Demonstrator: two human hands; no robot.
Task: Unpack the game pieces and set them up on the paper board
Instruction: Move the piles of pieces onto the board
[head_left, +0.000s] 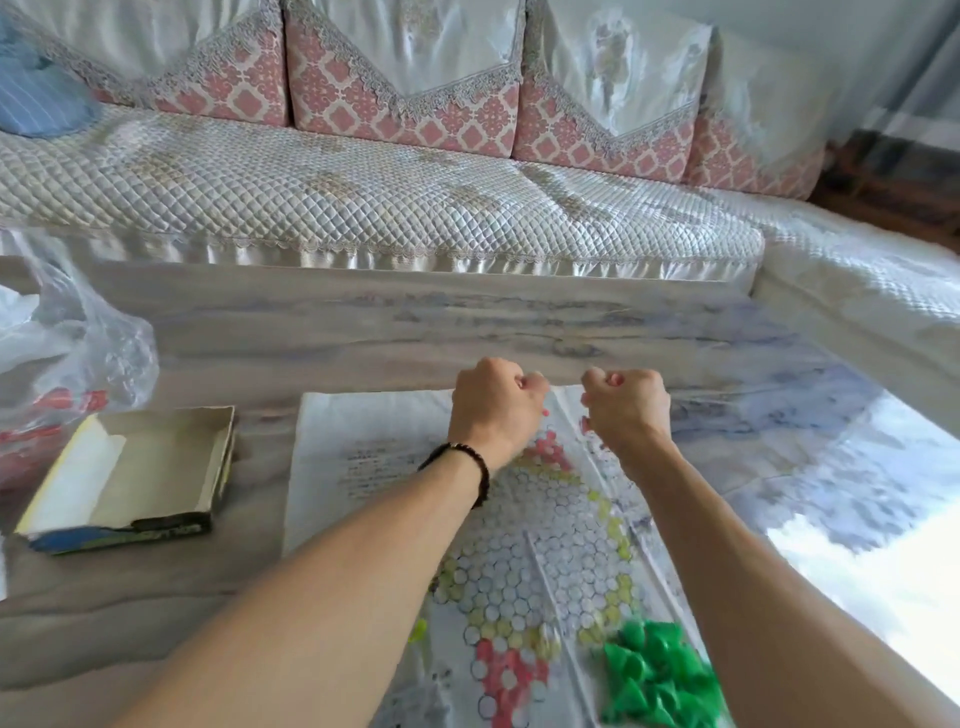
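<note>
A long sofa (363, 208) with a quilted cream seat cover and pink patterned back cushions fills the far side of the scene. Near it stretches a pale marbled table (363, 322). On the table lies the white paper board (540, 551), printed with a field of small hexagonal cells edged in yellow and red. At the left stands an open, shallow cardboard box (135, 478), and beyond it — at the far left — a crumpled clear plastic bag (72, 332) with red showing through.

Near the right corner of the board sits a heap of green cone-shaped plastic game pieces (660, 675). Above the far edge of the board, both hands are curled into fists, close together: the left hand (493, 405), with a dark bead bracelet (478, 462) at the wrist, and the right hand (626, 405). Something pinkish shows between the fingers of each — what they pinch cannot be told.
</note>
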